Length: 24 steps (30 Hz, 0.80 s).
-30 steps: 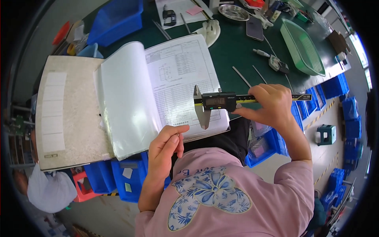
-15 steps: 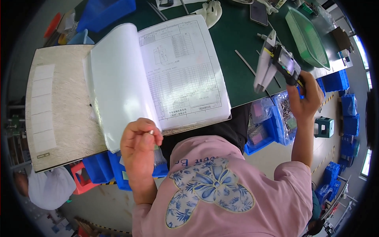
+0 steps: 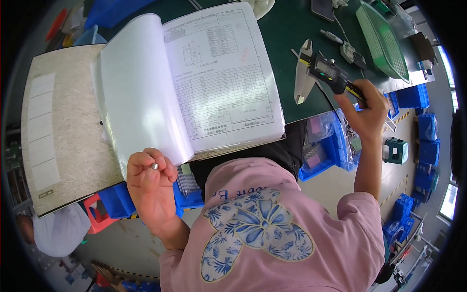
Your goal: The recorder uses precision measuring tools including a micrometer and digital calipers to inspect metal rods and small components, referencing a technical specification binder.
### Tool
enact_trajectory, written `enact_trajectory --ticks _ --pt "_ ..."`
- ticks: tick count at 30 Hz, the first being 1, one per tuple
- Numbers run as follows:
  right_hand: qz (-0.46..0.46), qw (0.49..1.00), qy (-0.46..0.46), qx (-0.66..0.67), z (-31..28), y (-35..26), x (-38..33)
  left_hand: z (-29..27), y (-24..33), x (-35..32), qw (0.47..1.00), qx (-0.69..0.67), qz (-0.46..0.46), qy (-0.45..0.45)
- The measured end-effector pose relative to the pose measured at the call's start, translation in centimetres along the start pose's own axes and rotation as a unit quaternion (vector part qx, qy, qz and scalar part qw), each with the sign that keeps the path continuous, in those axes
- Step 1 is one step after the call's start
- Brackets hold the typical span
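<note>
A small silver metal cylinder point(image 3: 154, 166) is pinched between the thumb and fingers of my left hand point(image 3: 150, 190), held over the near edge of an open binder point(image 3: 63, 121). The binder shows a clear-sleeved page with a technical drawing and tables point(image 3: 219, 82). My right hand point(image 3: 367, 109) grips a digital caliper point(image 3: 327, 72) by its beam end, above the green tabletop. The caliper's jaws point left, toward the binder, and are apart from the cylinder. Behind the caliper, a micrometer point(image 3: 351, 51) lies on the table.
A green plastic basket point(image 3: 382, 44) stands at the far right, with a phone point(image 3: 322, 9) left of it. Blue bins point(image 3: 331, 151) holding bagged parts sit below the table edge. At lower left is another person in a white top point(image 3: 61, 228), near a red stool point(image 3: 97, 214).
My left hand has shifted left with the cylinder, which shows more plainly now. The caliper has turned in my right hand and moved left, uncovering the micrometer. The whole view has shifted slightly.
</note>
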State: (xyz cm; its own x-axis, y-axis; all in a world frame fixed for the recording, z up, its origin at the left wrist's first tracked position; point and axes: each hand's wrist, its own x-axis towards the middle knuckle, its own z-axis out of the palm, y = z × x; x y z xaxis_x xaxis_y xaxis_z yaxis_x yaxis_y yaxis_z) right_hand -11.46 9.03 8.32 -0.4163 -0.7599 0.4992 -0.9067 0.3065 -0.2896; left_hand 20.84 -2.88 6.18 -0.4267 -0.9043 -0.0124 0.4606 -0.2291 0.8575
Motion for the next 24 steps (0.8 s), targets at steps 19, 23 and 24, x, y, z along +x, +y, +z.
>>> enact_trajectory --ticks 19,23,24 --pt "-0.062 0.997 -0.045 -0.001 3.7 -0.8 -2.0 -0.6 -1.0 0.4 0.999 -0.039 -0.027 0.016" --pt "-0.054 0.996 -0.074 -0.013 4.5 -1.0 -2.8 -1.1 -1.2 0.4 0.998 -0.051 -0.034 0.013" --pt "-0.033 0.996 -0.075 -0.016 4.6 -1.0 -2.8 -1.2 -1.2 0.4 0.998 -0.052 -0.039 0.008"
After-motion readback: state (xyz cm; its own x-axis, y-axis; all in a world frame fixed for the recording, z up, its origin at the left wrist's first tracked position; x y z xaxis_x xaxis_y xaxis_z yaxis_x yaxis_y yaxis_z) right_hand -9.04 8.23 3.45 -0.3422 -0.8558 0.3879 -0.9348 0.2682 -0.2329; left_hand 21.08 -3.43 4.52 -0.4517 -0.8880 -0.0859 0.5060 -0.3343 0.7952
